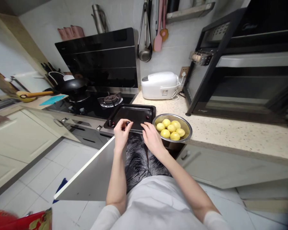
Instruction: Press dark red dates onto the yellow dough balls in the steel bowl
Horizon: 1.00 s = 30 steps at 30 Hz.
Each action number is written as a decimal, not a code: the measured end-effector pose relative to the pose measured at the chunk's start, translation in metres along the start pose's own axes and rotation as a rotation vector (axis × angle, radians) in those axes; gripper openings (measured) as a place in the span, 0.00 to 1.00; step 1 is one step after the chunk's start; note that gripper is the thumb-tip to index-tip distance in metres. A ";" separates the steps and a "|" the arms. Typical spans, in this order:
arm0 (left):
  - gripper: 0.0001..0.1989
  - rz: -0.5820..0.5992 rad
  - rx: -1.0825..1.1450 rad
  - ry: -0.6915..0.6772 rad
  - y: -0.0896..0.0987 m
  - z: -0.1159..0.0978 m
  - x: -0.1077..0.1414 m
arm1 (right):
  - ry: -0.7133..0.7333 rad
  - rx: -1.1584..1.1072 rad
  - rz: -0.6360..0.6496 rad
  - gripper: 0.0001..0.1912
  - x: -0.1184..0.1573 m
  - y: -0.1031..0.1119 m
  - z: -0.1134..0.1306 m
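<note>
A black rectangular baking tray (134, 114) lies across the counter edge beside the stove, with small dark red round things (147, 117) near its corners. My left hand (122, 129) is at the tray's front edge, thumb and fingers pinched round a small dark object (127, 123). My right hand (152, 137) rests near the tray's front right part, fingers spread and holding nothing. Just right of it stands a steel bowl (189, 130) with several yellow round items (171, 128).
A white appliance (159, 85) stands behind the bowl, a large black oven (249, 92) at the right. On the left are a gas burner (110, 99) and a black wok (72, 86). An open cabinet door (91, 179) juts out below my left arm.
</note>
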<state>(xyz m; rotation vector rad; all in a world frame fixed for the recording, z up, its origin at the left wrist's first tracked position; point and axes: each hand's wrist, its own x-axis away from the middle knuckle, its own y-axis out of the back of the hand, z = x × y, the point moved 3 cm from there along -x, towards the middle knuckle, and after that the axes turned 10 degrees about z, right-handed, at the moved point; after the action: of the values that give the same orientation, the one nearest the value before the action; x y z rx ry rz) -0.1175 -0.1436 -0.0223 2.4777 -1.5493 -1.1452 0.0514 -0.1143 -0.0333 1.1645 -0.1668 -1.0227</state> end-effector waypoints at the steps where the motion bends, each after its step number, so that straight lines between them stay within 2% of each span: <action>1: 0.09 -0.018 -0.004 0.005 0.003 0.000 0.003 | -0.086 0.058 0.079 0.24 -0.021 -0.010 0.001; 3: 0.08 -0.064 -0.007 0.021 0.010 0.002 0.007 | -0.301 0.160 0.217 0.30 -0.061 -0.028 -0.003; 5: 0.09 -0.115 0.018 0.050 0.018 0.004 0.007 | -0.420 0.183 0.230 0.32 -0.097 -0.040 -0.008; 7: 0.10 -0.156 0.064 0.077 0.026 0.007 0.007 | -0.525 0.198 0.229 0.30 -0.124 -0.048 -0.015; 10: 0.10 -0.194 0.096 0.087 0.035 0.009 0.006 | -0.635 0.211 0.225 0.28 -0.148 -0.053 -0.028; 15: 0.10 -0.241 0.032 0.097 0.046 0.020 0.008 | -0.671 0.233 0.189 0.26 -0.155 -0.050 -0.041; 20: 0.12 -0.307 -0.043 0.151 0.055 0.041 0.010 | -0.644 0.260 0.125 0.24 -0.150 -0.046 -0.041; 24: 0.14 -0.359 -0.067 0.180 0.064 0.055 0.011 | -0.625 0.267 0.127 0.25 -0.147 -0.045 -0.040; 30: 0.08 -0.256 -0.205 0.196 0.065 0.064 0.009 | -0.442 0.250 0.212 0.24 -0.146 -0.047 -0.021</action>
<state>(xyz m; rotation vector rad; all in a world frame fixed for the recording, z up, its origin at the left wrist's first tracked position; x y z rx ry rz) -0.2029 -0.1616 -0.0506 2.6066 -1.0348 -0.9911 -0.0453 0.0057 -0.0256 1.1009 -0.7706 -1.0775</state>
